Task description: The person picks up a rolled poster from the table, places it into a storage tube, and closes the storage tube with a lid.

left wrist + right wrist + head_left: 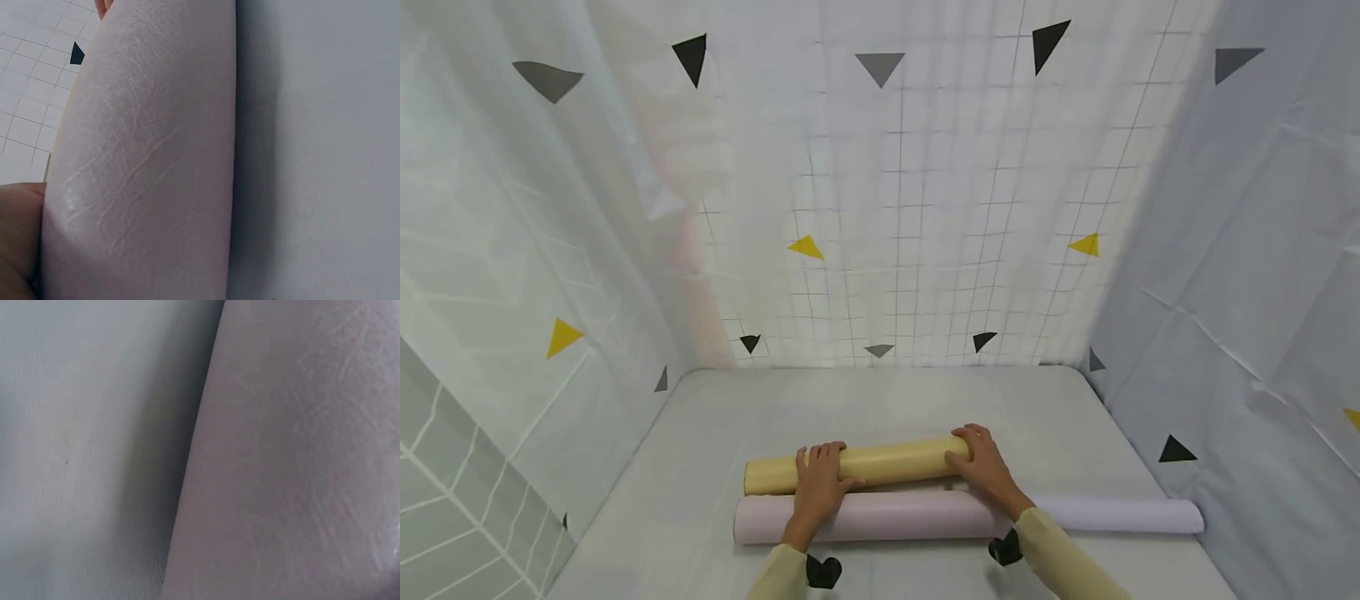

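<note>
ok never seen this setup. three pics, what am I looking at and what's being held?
No machine here: a person works with bare hands, wearing three cameras. The wide picture comes from the head camera, looking down at a grey table walled by patterned white sheets. The two close-ups come from the wrist cameras; both are mostly filled by the pink roll and bare tabletop.

Three rolls lie side by side: a yellow roll farthest, the pink one in front of it, and a white roll sticking out to the right.

The left hand has its grip curled over the yellow roll near its left end; the right hand holds its right end.
</note>
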The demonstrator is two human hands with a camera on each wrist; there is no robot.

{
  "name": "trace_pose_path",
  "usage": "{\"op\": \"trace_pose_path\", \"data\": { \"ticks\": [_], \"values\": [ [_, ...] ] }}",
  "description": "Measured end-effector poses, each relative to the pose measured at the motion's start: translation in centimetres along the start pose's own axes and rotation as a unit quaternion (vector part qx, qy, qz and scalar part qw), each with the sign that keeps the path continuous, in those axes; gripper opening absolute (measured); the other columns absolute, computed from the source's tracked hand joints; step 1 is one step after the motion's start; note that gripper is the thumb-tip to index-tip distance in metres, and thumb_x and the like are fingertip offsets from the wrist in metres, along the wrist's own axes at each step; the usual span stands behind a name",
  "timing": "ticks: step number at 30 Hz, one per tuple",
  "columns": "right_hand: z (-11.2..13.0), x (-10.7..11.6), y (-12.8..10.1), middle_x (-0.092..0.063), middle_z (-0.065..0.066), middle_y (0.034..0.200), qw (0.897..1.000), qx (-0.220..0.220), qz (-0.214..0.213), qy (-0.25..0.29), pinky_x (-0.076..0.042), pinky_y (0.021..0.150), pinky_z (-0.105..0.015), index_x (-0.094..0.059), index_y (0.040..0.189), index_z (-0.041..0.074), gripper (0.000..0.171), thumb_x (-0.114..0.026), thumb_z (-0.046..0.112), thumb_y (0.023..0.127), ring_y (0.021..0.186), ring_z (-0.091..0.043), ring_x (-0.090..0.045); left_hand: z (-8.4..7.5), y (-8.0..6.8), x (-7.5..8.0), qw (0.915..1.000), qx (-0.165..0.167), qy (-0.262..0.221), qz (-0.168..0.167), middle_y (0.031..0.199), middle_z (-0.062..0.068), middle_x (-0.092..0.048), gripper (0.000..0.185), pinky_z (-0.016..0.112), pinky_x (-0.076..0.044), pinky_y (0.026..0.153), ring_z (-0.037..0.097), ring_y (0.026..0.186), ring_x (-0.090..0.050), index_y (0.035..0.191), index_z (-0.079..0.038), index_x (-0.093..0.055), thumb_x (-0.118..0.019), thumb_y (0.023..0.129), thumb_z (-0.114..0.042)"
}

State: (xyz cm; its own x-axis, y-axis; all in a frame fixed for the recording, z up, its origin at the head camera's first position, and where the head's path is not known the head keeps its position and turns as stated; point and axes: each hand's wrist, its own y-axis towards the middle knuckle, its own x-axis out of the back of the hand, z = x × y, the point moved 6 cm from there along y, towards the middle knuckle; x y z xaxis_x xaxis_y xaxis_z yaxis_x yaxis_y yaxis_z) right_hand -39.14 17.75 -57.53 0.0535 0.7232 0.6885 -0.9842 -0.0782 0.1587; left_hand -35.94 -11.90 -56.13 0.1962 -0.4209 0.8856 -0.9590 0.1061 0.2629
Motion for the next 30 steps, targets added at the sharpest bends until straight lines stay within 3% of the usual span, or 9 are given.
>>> {"op": "trace_pose_path", "data": {
  "ticks": [6,14,17,20,24,27,30],
  "values": [
    [0.9,-0.5,0.5,-0.043,-0.026,0.152,0.999,0.027,0.002,-0.026,-0.040,0.111,-0.067,-0.054,0.143,0.003,0.051,-0.059,0.034,0.104,0.139,-0.050,-0.045,0.5,0.2,0.2,0.9996,-0.010,0.011,-0.024,0.132,0.014,-0.067,0.069,0.062,-0.033,0.115,0.036,0.126,-0.058,0.133,-0.007,-0.060,-0.081,0.082,-0.047],
    [1.1,-0.9,0.5,-0.043,-0.025,0.152,0.997,0.018,-0.001,-0.078,-0.050,0.096,-0.067,-0.053,0.143,0.006,0.048,-0.051,0.037,0.108,0.134,-0.049,-0.049,0.2,0.2,-0.1,0.9962,-0.070,0.025,-0.046,0.134,0.008,-0.064,0.057,0.068,-0.033,0.111,0.031,0.129,-0.056,0.131,-0.012,-0.062,-0.081,0.085,-0.040],
    [1.0,-1.1,0.3,-0.043,-0.025,0.151,0.996,0.020,-0.003,-0.084,-0.052,0.089,-0.067,-0.054,0.143,0.006,0.048,-0.050,0.038,0.108,0.132,-0.050,-0.050,-0.2,0.0,0.0,0.9914,-0.107,-0.001,-0.075,0.128,0.008,-0.066,0.050,0.063,-0.037,0.106,0.031,0.124,-0.057,0.124,-0.011,-0.065,-0.085,0.083,-0.031],
    [0.9,-0.9,0.3,-0.046,-0.025,0.148,0.995,0.028,-0.023,-0.094,-0.053,0.084,-0.067,-0.055,0.141,0.006,0.046,-0.051,0.037,0.107,0.128,-0.050,-0.053,-1.1,-0.1,0.3,0.9805,-0.166,-0.058,-0.088,0.124,0.009,-0.066,0.042,0.057,-0.043,0.100,0.032,0.120,-0.057,0.119,-0.009,-0.067,-0.085,0.082,-0.020],
    [0.7,-0.7,0.5,-0.048,-0.026,0.146,0.993,0.027,-0.031,-0.109,-0.052,0.086,-0.067,-0.056,0.140,0.006,0.045,-0.051,0.037,0.107,0.126,-0.050,-0.054,-2.6,-0.2,0.3,0.9701,-0.213,-0.109,-0.039,0.121,0.007,-0.067,0.032,0.048,-0.052,0.096,0.027,0.114,-0.061,0.116,-0.010,-0.067,-0.080,0.088,-0.017],
    [1.0,-0.6,0.5,-0.048,-0.025,0.146,0.993,0.023,-0.021,-0.117,-0.051,0.088,-0.066,-0.056,0.140,0.006,0.045,-0.050,0.037,0.108,0.125,-0.049,-0.055,-3.4,-0.3,-0.3,0.9722,-0.205,-0.110,0.029,0.116,0.001,-0.070,0.027,0.037,-0.056,0.090,0.018,0.106,-0.064,0.115,-0.014,-0.069,-0.076,0.093,-0.029],
    [1.2,-0.3,0.5,-0.049,-0.026,0.145,0.993,0.028,-0.022,-0.116,-0.052,0.086,-0.065,-0.056,0.140,0.005,0.044,-0.051,0.035,0.108,0.123,-0.050,-0.056,-4.1,-0.3,-1.2,0.9723,-0.199,-0.083,0.091,0.111,-0.006,-0.073,0.039,0.029,-0.056,0.085,0.010,0.100,-0.067,0.114,-0.019,-0.070,-0.074,0.091,-0.050]
  ]
}}
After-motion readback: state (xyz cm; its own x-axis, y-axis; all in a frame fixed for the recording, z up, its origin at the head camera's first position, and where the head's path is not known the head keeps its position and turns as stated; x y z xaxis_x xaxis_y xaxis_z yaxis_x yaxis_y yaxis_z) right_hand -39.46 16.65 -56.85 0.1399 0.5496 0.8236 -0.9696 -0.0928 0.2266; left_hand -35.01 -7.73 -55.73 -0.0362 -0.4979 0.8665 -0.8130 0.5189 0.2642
